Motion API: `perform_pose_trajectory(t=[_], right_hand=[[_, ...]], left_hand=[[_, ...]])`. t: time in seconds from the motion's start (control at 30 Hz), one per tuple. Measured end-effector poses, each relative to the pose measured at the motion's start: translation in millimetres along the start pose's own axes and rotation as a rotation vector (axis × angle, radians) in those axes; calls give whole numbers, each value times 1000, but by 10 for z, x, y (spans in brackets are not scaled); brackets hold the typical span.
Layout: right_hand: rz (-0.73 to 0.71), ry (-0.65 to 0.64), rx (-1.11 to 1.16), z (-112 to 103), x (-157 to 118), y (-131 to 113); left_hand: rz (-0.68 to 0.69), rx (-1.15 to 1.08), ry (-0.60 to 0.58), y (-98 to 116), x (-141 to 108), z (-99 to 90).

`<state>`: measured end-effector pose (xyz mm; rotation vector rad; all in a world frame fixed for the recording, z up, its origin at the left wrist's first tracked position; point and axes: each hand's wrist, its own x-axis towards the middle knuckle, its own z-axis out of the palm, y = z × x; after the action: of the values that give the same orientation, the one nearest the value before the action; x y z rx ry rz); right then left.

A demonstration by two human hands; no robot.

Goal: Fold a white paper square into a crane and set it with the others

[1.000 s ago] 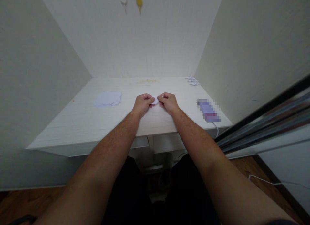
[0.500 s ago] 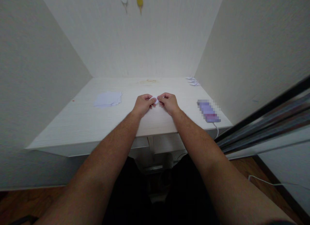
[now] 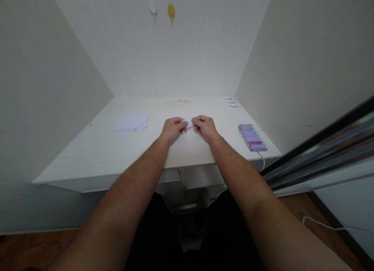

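White paper (image 3: 189, 122) clamped in fingertips: left hand (image 3: 173, 129) at 9 o'clock, right hand (image 3: 206, 127) at 3; stacked sheets (image 3: 131, 122) well apart, 9 o'clock.

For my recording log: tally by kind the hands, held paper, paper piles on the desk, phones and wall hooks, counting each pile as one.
Left hand and right hand: 2 hands
Held paper: 1
Flat paper stack and folded paper cluster: 2 piles
Phone: 1
White hook and yellow hook: 2 wall hooks
Total: 8
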<state>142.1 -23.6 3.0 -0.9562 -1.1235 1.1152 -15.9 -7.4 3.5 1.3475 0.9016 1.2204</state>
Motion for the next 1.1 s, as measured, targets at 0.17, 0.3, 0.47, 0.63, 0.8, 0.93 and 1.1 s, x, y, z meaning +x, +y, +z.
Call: perform_pose_trajectory(t=[0.17,0.3,0.47,0.63,0.8,0.93,1.1], right_hand=[[-3,-9,-17,-35,15,32],[-6,-7,-12,-46,17,29],[-7,-8,-11,-48,18,25],[-8,7,-21,-29,15,19],[-11,32,18,1,-9,-30],[24,13,80,10,-28,-64],[70,-9,85,18,-32,-65]], left_hand=[[-17,-27,2,-23,17,-15],[-27,-33,-6,-4,12,-7],[-40,-67,-16,30,8,4],[-45,-77,-3,58,-11,11],[-42,-132,-14,114,-54,26],[-38,-144,4,90,-53,34],[25,-92,95,19,-31,38]])
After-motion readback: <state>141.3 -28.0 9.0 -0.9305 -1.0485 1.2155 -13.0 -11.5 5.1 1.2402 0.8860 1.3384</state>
